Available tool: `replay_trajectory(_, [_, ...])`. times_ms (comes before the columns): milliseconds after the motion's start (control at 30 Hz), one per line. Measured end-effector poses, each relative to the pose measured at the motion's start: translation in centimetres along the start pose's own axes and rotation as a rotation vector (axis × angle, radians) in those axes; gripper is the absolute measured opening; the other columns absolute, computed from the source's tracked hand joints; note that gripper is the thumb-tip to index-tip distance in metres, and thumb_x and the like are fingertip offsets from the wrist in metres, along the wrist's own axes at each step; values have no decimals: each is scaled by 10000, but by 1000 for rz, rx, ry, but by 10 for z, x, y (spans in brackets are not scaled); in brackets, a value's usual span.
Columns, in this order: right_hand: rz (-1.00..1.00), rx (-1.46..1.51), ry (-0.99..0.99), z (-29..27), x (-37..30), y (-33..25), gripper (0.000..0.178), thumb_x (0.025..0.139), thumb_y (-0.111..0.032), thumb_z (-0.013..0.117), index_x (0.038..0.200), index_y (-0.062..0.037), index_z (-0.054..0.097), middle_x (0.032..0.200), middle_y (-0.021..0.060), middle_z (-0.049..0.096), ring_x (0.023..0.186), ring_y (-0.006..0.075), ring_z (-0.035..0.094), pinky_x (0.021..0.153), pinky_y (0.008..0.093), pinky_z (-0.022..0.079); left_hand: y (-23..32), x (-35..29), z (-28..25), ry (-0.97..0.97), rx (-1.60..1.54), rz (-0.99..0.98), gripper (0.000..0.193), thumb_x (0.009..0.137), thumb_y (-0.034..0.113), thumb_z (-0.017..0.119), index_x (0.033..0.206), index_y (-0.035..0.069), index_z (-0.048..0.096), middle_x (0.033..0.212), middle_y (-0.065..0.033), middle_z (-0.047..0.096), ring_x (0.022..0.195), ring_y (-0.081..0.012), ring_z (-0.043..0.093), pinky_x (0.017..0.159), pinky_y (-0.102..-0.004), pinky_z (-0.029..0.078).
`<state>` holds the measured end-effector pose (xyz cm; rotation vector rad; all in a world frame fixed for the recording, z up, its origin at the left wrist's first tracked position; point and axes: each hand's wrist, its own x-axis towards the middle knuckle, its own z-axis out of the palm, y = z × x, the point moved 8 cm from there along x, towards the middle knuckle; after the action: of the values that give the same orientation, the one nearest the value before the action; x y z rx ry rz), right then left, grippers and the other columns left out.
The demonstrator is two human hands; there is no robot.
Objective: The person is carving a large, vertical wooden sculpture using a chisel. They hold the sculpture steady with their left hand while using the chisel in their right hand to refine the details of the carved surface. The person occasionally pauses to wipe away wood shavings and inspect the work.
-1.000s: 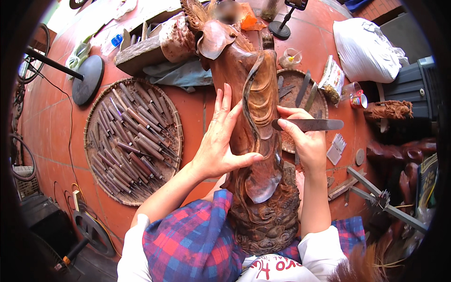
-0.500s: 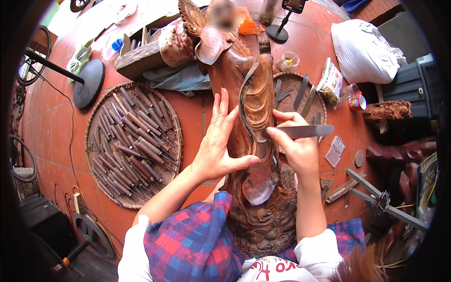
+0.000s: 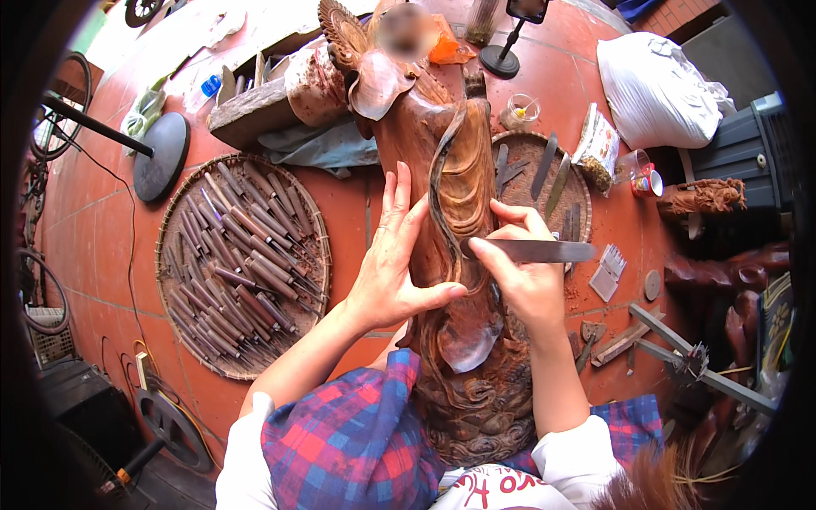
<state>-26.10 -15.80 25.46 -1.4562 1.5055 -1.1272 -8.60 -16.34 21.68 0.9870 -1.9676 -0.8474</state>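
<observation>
A carved brown wooden statue [image 3: 463,187] with folded drapery lies lengthwise in front of me, its lower end near my body. My left hand [image 3: 391,255] is open against its left side, fingers stretched away from me and thumb reaching right across the wood. From the right, my right hand [image 3: 527,272] is closed around a flat dark metal file [image 3: 544,251]. The file's left tip touches, or nearly touches, the carved folds near the dark wavy edge; its other end sticks out to the right. My palm partly hides the statue's right side.
Left of the statue, a round woven tray [image 3: 159,255] holds many wood-handled carving tools. A smaller woven tray [image 3: 527,140] with flat files sits to the right. Beyond are a wooden toolbox [image 3: 246,110], a white sack [image 3: 663,89], a plastic cup [image 3: 633,166] and a metal bar frame [image 3: 705,370].
My right hand and the file have shifted slightly left and a little toward me. My left hand stays almost where it was on the statue.
</observation>
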Motion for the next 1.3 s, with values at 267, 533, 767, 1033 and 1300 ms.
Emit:
replay_trajectory(267, [-4,30,2,-6,3,-1,112,829,-45,766,841,48,703,983,143,669,950,192,653,837,311,485,-1,-2,1,14,-18,12,1125,722,581,800,1542,31,261,1639,-271,-34,1519,-441,-32,1204,-550,133])
replay_trajectory(533, [158,195,23,-9,6,14,101,850,-34,745,820,47,693,933,115,681,927,171,647,845,312,487,0,-1,1,-14,-9,-21,1122,726,594,793,1542,35,263,1639,-271,-36,1520,-440,-34,1205,-549,129])
replay_trajectory(767, [133,313,22,-8,6,18,59,873,2,719,878,55,693,1003,129,692,957,146,640,865,269,485,-1,-3,1,30,-6,32,1110,736,595,783,1542,35,263,1637,-277,-27,1519,-442,-33,1204,-550,126])
replay_trajectory(1033, [141,297,29,-5,4,17,96,872,-23,739,934,32,690,990,103,691,892,112,630,819,253,487,-3,-4,2,34,-18,32,1107,741,593,781,1543,36,258,1637,-278,-25,1518,-446,-28,1204,-552,128])
replay_trajectory(1300, [24,121,-50,-3,5,4,80,852,-27,746,877,46,723,1015,109,673,993,159,643,847,299,489,-4,-4,2,45,-13,63,1110,738,588,786,1551,54,252,1638,-274,-30,1517,-450,-29,1203,-551,130])
